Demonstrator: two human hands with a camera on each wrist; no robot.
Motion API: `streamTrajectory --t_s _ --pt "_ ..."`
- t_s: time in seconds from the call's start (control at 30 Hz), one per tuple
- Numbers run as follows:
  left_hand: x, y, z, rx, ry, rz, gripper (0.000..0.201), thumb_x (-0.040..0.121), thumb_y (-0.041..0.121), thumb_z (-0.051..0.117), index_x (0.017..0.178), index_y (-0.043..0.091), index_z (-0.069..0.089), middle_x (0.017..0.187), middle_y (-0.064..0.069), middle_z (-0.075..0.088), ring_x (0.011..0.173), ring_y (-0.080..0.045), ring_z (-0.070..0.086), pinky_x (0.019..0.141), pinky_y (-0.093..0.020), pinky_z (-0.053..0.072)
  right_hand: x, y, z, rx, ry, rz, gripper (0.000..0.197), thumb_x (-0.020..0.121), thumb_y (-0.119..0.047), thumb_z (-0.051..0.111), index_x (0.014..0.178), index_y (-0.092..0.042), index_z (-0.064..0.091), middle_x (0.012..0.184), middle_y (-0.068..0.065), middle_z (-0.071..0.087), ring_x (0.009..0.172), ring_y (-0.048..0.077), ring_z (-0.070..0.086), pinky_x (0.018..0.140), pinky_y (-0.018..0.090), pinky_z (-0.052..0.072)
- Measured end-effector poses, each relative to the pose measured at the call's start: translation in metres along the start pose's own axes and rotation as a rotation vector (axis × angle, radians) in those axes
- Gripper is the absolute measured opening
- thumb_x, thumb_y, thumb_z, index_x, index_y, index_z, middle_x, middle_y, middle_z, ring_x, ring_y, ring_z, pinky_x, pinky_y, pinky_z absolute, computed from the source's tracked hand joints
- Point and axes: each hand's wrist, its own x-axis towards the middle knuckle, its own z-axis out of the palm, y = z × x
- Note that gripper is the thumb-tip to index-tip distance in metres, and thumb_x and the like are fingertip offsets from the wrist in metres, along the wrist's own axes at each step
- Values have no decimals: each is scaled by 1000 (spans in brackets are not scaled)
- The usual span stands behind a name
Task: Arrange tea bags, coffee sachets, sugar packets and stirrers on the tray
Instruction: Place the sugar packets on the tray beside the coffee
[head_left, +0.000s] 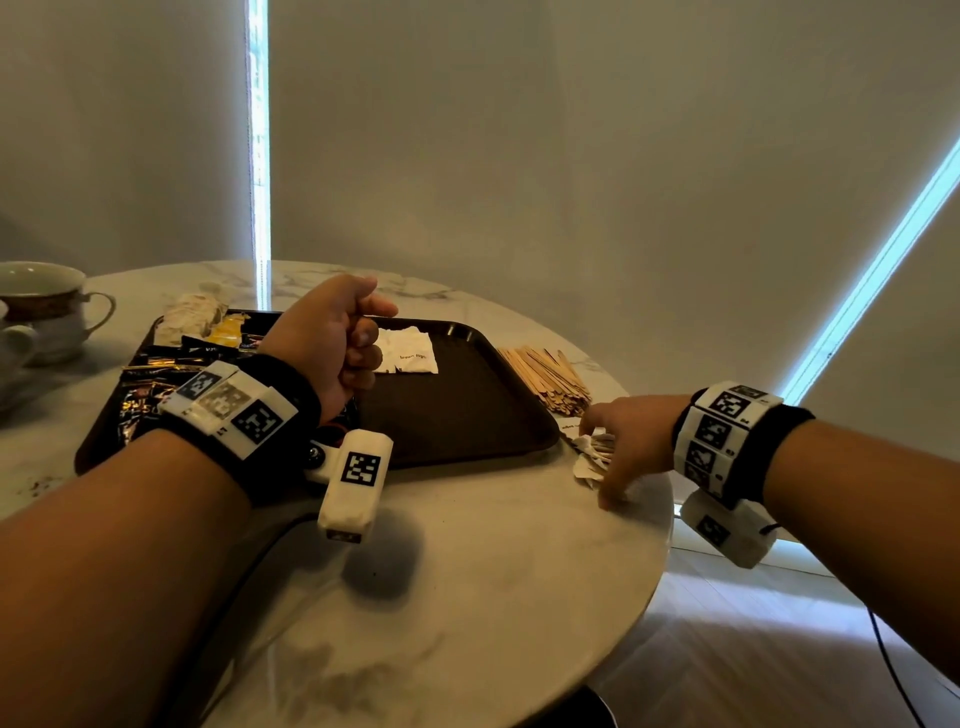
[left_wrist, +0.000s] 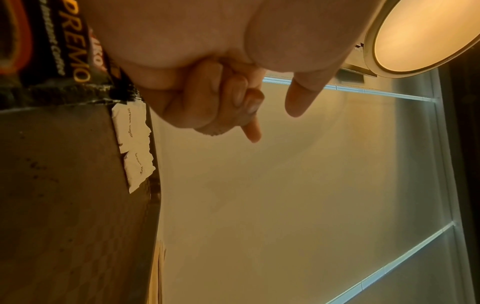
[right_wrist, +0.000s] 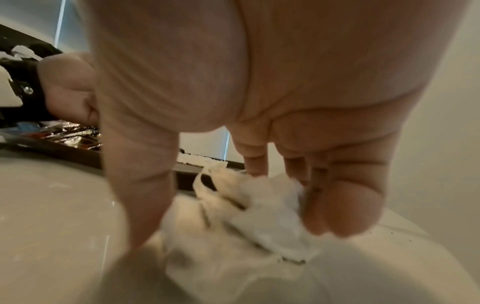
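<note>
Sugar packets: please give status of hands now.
Left hand curled, empty, over tray. Right hand gathering sugar packets on table. Nothing blocking.

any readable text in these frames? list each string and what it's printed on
"brown sugar": white sugar packets on the tray.
"PREMO" (start hidden by the left hand): black coffee sachet.
Smaller sachet print, wristband marker digits, and packets under the right hand: too blurred to read.
</note>
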Motion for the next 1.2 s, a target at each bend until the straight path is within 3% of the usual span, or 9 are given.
streamTrajectory --t_s 0.07,0.13,0.27,0.4,0.67,0.83,0.9,1.1,1.2 --pt "0 0 0 2 4 -6 28 98 39 47 89 15 60 58 5 35 45 -9 30 39 -20 24 -1 2 -3 -91 17 -14 123 46 -61 90 149 -40 26 146 -4 38 127 24 46 100 45 49" --pt "-1 1 1 3 9 -10 29 98 39 46 88 16 60 58 5 35 46 -9 29 40 -20 22 -2 2 -2 -130 28 -58 126 50 -58 90 153 -38 20 152 -4 33 133 24 43 103 45 47" --pt "-1 1 2 13 12 -18 29 99 38 46 88 16 60 58 5 35 47 -9 29 42 -21 22 -1 1 2 -111 1 -99 97 68 -45 86 149 -32 34 144 -3 48 126 20 49 105 39 46" --pt "-1 1 1 14 17 -16 28 98 39 46 89 16 60 59 5 35 48 -9 29 42 -21 22 -1 -1 8 -77 71 -99 79 73 -34 83 140 -29 43 133 -2 54 114 18 54 98 35 50" --pt "-2 0 3 23 14 -24 29 98 40 47 90 15 60 59 6 37 48 -9 31 42 -21 24 3 -3 8 -86 187 -105 43 80 -33 71 120 -27 58 110 -4 63 97 17 58 88 32 51" --pt "-4 0 2 25 9 -49 29 99 40 47 92 14 60 59 5 37 48 -10 30 41 -21 23 1 -1 -1 5 188 -86 23 82 -27 68 103 -22 60 85 -6 64 77 12 66 64 26 53" --pt "-3 0 3 35 8 -68 29 99 40 47 97 14 59 59 5 39 49 -9 31 41 -21 25 -3 2 -12 72 208 -79 20 82 -24 69 100 -24 60 84 -6 65 70 11 68 59 24 55" --pt "-10 1 9 104 -114 -215 43 97 47 49 114 9 61 70 -2 56 58 -15 52 52 -27 39 -34 -17 -59 386 468 -229 22 85 -21 71 106 -24 64 87 -3 69 75 13 67 63 28 56" --pt "-15 2 15 55 -220 -288 59 94 58 47 120 7 60 95 -15 69 79 -27 67 66 -36 52 -41 -59 -69 554 648 -405 19 84 -21 72 98 -28 61 83 -6 67 75 14 64 62 26 52"
